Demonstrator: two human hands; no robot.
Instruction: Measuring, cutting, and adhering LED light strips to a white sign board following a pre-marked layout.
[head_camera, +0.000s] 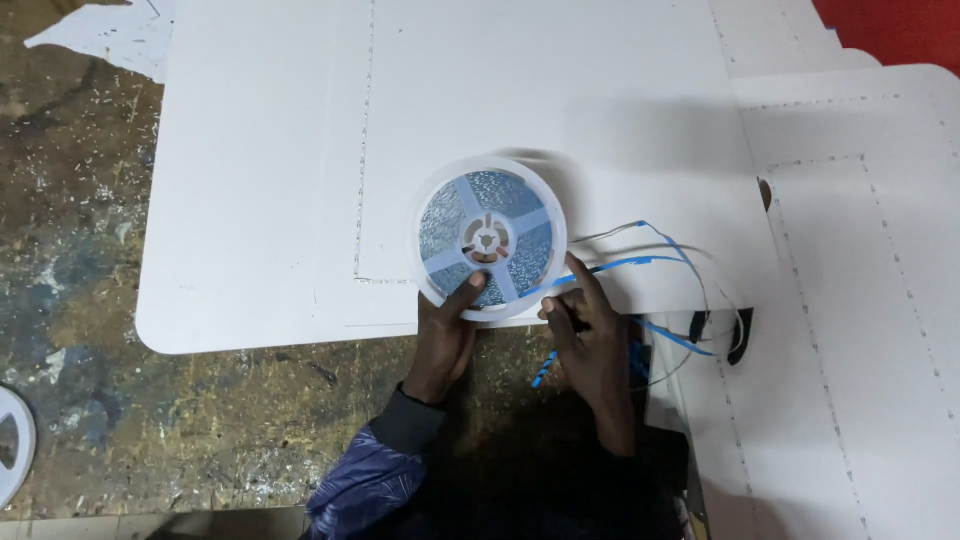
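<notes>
While your left hand grips the reel on the white board, your right hand pinches the blue strip.

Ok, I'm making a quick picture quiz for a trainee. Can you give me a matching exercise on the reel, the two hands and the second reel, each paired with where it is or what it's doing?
Things:
1. reel
2. left hand
3. right hand
4. second white reel

Places or states:
A. pinching the blue strip beside the reel
B. cut off by the left edge of the picture, on the worn floor
C. lying flat on the white board
D. gripping the reel's near rim, thumb on its face

Pairs: 1-C, 2-D, 3-A, 4-B
</notes>
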